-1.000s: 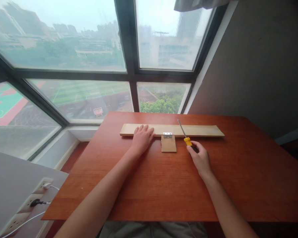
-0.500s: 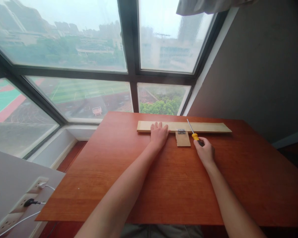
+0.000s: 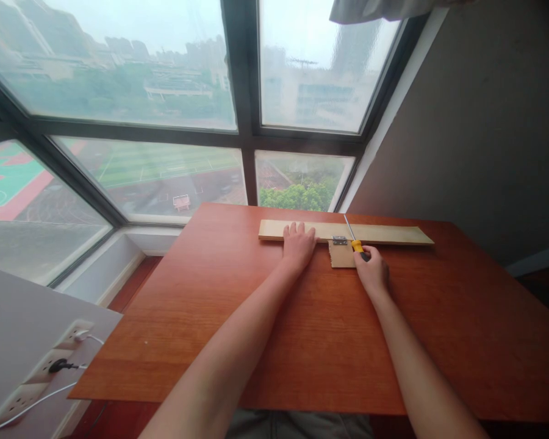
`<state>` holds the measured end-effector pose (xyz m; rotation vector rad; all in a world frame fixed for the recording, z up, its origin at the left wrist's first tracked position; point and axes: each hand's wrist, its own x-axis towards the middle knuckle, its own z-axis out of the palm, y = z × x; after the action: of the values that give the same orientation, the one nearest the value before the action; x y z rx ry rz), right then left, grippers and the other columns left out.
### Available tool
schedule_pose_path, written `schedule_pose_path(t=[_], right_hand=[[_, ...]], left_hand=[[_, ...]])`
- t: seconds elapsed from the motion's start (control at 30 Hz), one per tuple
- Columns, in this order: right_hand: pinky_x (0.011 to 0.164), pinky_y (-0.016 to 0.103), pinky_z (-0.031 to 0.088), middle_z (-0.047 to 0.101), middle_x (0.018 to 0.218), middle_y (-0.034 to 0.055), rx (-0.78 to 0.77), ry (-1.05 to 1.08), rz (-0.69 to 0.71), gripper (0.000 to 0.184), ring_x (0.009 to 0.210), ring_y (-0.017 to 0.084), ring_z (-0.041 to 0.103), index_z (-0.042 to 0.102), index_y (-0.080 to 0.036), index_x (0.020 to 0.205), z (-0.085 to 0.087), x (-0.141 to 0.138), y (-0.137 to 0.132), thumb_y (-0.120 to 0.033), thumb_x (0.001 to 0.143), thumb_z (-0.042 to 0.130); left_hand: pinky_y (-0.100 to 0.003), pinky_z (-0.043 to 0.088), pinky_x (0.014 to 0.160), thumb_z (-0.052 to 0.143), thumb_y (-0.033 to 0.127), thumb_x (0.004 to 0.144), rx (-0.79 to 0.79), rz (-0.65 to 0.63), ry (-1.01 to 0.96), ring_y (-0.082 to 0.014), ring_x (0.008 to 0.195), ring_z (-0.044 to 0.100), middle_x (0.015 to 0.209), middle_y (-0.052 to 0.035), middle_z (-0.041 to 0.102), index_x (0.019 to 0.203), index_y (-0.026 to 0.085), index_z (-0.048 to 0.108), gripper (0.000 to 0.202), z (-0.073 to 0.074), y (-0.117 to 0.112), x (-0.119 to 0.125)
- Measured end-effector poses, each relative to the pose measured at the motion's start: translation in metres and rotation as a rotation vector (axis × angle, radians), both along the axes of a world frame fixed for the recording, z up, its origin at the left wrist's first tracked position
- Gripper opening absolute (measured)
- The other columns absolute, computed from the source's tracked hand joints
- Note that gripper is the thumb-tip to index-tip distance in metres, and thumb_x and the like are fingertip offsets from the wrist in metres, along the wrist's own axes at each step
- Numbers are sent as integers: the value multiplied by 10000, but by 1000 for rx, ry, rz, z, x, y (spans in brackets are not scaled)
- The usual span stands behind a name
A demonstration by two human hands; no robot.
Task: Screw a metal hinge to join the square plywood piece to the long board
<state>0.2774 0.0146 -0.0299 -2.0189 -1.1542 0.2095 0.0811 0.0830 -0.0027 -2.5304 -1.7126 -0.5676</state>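
Note:
A long pale wooden plank [image 3: 393,234] lies across the far side of the reddish wooden table [image 3: 302,341]. A small wooden block [image 3: 341,256] sits against its near edge, joined to it by a small metal hinge [image 3: 339,240]. My left hand [image 3: 297,242] lies flat on the plank, fingers stretched out, just left of the hinge. My right hand [image 3: 372,268] is closed round the handle of a yellow-and-black screwdriver [image 3: 353,236], whose shaft points away across the plank, just right of the hinge.
A large window [image 3: 165,110] with dark frames stands behind the table. A brown wall [image 3: 485,122] runs along the right. At lower left a white power strip [image 3: 41,378] holds plugged-in cables.
The view has shifted, so plank and hands sit further right and higher. My right hand with the screwdriver has come in closer to the hinge and block. My left hand stays on the plank.

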Motion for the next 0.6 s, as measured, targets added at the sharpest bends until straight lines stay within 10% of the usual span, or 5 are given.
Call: schedule_pose_path(t=[0.6], right_hand=[[873,407,486,653,1066,156,309,24,14,402,936,249,622,576,-133,1126,-3,5,-4,-397,842,471]], left_hand=[[-547,222,1138,469,333,951,86,-107,-110,-309,1378,341,1428,-164,460,1280,173,526,370,5,-10,-11]])
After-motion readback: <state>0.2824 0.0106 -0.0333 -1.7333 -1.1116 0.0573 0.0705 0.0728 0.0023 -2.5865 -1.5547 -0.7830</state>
